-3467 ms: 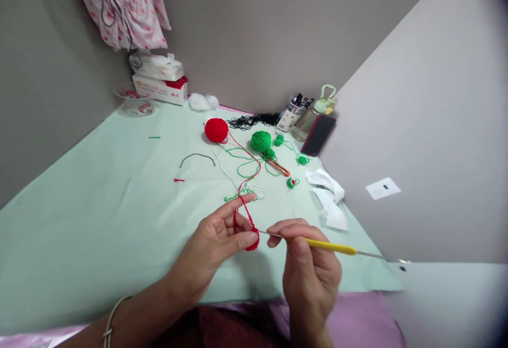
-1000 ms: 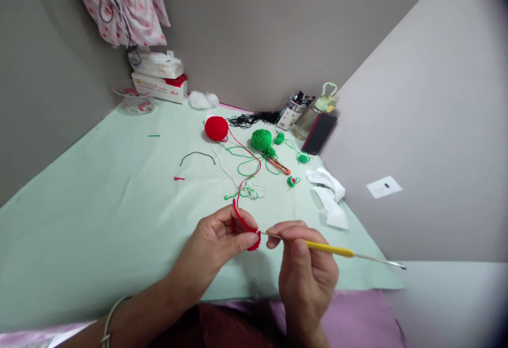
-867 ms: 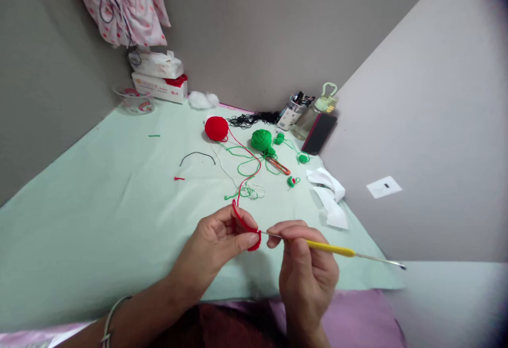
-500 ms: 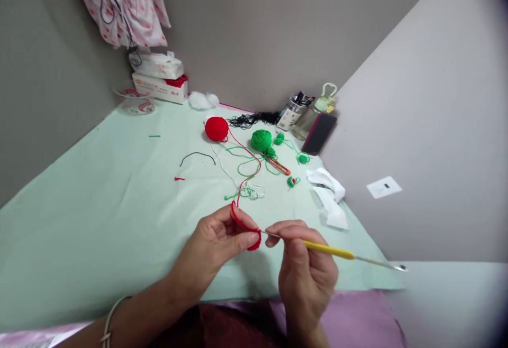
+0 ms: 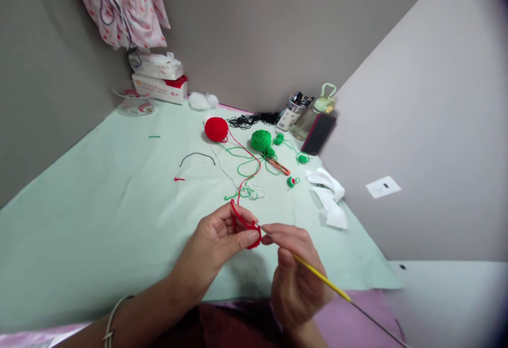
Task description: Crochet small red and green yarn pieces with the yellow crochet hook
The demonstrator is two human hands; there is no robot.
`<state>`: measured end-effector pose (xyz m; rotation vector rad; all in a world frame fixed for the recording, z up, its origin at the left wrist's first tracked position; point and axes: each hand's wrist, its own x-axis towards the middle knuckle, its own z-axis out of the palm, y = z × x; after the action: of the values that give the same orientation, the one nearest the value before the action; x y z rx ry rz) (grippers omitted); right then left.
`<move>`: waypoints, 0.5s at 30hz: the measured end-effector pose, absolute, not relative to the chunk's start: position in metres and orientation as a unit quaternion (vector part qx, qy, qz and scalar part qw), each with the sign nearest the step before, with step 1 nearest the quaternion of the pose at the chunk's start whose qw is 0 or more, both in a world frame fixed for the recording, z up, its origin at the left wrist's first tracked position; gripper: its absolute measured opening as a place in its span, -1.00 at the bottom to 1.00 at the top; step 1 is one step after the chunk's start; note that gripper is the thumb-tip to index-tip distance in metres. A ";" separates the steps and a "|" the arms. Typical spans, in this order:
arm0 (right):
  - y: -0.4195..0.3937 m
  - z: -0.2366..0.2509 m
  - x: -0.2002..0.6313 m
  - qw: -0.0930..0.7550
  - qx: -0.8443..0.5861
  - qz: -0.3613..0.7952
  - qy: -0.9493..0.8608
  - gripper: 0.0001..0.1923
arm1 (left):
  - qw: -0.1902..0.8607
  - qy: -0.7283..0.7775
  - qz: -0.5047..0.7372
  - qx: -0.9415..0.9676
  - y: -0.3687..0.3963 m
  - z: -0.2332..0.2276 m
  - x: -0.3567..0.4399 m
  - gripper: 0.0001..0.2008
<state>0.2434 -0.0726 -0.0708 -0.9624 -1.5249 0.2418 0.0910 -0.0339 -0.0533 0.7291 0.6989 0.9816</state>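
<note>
Over one table (image 5: 119, 216), left hand (image 5: 216, 238) pinches one red yarn piece (image 5: 257, 240); right hand (image 5: 298, 276) grips one yellow hook (image 5: 323, 278).

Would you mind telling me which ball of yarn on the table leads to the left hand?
The red ball, left of the large green ball: its strand curves to the left hand, while green strands lie loose on the table.

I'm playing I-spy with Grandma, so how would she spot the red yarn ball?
Find the pale green tablecloth. Toward its far edge, left of the green yarn ball, sits the red yarn ball. Unlike its green neighbour, it's red, with a strand leading to the left hand.
</note>
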 end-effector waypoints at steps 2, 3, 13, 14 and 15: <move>-0.072 -0.071 0.243 0.620 -0.421 0.096 -0.655 -0.76 | 0.768 0.325 0.449 0.322 -0.033 -0.052 0.091 -0.81; -0.072 -0.071 0.242 0.621 -0.422 0.095 -0.653 -0.76 | 0.770 0.326 0.448 0.315 -0.033 -0.052 0.091 -0.79; -0.069 -0.071 0.241 0.665 -0.403 0.159 -0.608 -0.77 | 0.784 0.325 0.442 0.291 -0.032 -0.048 0.091 -0.77; -0.069 -0.071 0.240 0.671 -0.402 0.164 -0.602 -0.77 | 0.782 0.322 0.445 0.294 -0.032 -0.048 0.091 -0.78; -0.069 -0.071 0.240 0.675 -0.400 0.169 -0.597 -0.78 | 0.781 0.320 0.446 0.298 -0.032 -0.048 0.091 -0.78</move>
<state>0.2401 -0.0689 -0.0709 -0.8996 -1.3431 0.3808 0.0907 -0.0316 -0.0484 0.6436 0.6903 0.9634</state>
